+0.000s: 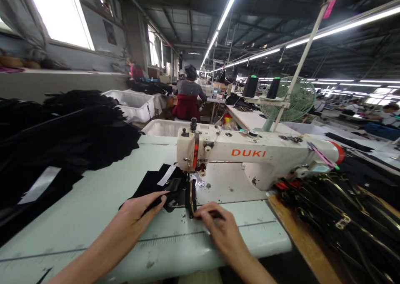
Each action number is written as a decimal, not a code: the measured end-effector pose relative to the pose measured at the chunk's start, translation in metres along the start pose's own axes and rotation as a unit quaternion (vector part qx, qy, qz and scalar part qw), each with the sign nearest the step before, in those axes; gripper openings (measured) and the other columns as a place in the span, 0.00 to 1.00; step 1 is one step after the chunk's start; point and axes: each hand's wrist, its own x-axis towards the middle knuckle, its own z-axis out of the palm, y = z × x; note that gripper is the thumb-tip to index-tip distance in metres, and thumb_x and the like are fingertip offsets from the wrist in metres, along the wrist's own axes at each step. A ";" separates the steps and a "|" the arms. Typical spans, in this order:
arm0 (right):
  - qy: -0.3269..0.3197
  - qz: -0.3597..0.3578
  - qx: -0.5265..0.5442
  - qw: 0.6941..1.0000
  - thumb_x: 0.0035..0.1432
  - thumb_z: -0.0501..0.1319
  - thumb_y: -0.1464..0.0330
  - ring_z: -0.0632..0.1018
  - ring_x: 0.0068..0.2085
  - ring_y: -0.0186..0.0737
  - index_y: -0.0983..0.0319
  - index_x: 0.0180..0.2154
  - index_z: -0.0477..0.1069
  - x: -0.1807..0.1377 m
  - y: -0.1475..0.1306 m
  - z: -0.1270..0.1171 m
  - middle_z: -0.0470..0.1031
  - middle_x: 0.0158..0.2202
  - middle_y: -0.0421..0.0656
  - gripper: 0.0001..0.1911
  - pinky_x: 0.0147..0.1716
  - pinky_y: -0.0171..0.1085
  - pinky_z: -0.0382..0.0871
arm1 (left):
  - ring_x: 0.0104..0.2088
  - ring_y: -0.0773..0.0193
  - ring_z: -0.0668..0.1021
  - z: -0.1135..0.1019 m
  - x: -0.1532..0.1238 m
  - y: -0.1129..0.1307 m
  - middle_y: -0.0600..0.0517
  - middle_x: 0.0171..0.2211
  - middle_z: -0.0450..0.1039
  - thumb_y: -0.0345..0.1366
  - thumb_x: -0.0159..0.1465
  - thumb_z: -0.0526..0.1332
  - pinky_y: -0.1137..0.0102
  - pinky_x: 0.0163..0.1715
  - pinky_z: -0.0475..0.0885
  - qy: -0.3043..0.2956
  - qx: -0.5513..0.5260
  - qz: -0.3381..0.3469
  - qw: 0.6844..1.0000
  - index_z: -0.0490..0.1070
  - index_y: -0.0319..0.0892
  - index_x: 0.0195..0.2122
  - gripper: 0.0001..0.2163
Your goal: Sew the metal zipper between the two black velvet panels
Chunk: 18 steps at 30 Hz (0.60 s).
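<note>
A black fabric piece (145, 186) with a white strip (166, 175) on it lies at the left of the needle of a white sewing machine (218, 148). My left hand (142, 209) is closed on the near edge of this fabric, thumb against the fingers. Under the needle area runs a black zipper (192, 198) with gold teeth, its near end pointing towards me. Pinched at that near end are the fingertips of my right hand (220, 223). A dark slim object, too unclear to name, shows between the right hand's fingers.
Stacked black fabric pieces (78, 130) cover the table's left side. At the right, many gold-toothed zippers (331, 209) lie heaped on a wooden board (293, 230). White bins (134, 105) stand behind the table. A person (189, 92) sits further ahead, facing away.
</note>
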 end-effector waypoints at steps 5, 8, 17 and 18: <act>0.037 0.090 0.030 0.995 0.65 0.49 0.43 0.80 0.33 0.48 0.66 0.32 0.78 0.045 0.018 -0.065 0.79 0.28 0.49 0.35 0.37 0.43 0.75 | 0.44 0.53 0.82 -0.001 -0.001 0.004 0.52 0.44 0.81 0.51 0.67 0.54 0.63 0.49 0.75 -0.010 0.004 -0.021 1.000 0.79 0.46 0.46 0.20; 0.054 0.068 -0.004 0.996 0.63 0.53 0.44 0.79 0.33 0.47 0.64 0.30 0.76 0.058 0.010 -0.083 0.78 0.28 0.47 0.32 0.35 0.40 0.72 | 0.44 0.54 0.82 0.000 -0.001 0.009 0.53 0.44 0.81 0.50 0.66 0.54 0.65 0.48 0.76 -0.001 0.006 -0.006 1.000 0.80 0.47 0.46 0.19; 0.041 -0.300 -0.352 0.886 0.71 0.45 0.75 0.70 0.27 0.40 0.63 0.30 0.72 -0.014 -0.020 0.027 0.70 0.27 0.41 0.21 0.24 0.39 0.61 | 0.51 0.61 0.79 0.019 -0.021 -0.011 0.53 0.52 0.77 0.31 0.66 0.53 0.68 0.52 0.73 -0.014 0.115 0.146 0.982 0.75 0.48 0.53 0.18; 0.070 -0.295 -0.354 0.885 0.70 0.44 0.76 0.69 0.26 0.39 0.63 0.30 0.71 -0.022 -0.014 0.039 0.69 0.25 0.41 0.21 0.23 0.39 0.60 | 0.53 0.61 0.77 0.025 -0.026 -0.015 0.53 0.54 0.75 0.26 0.63 0.52 0.68 0.54 0.71 -0.011 0.153 0.190 0.970 0.72 0.47 0.56 0.21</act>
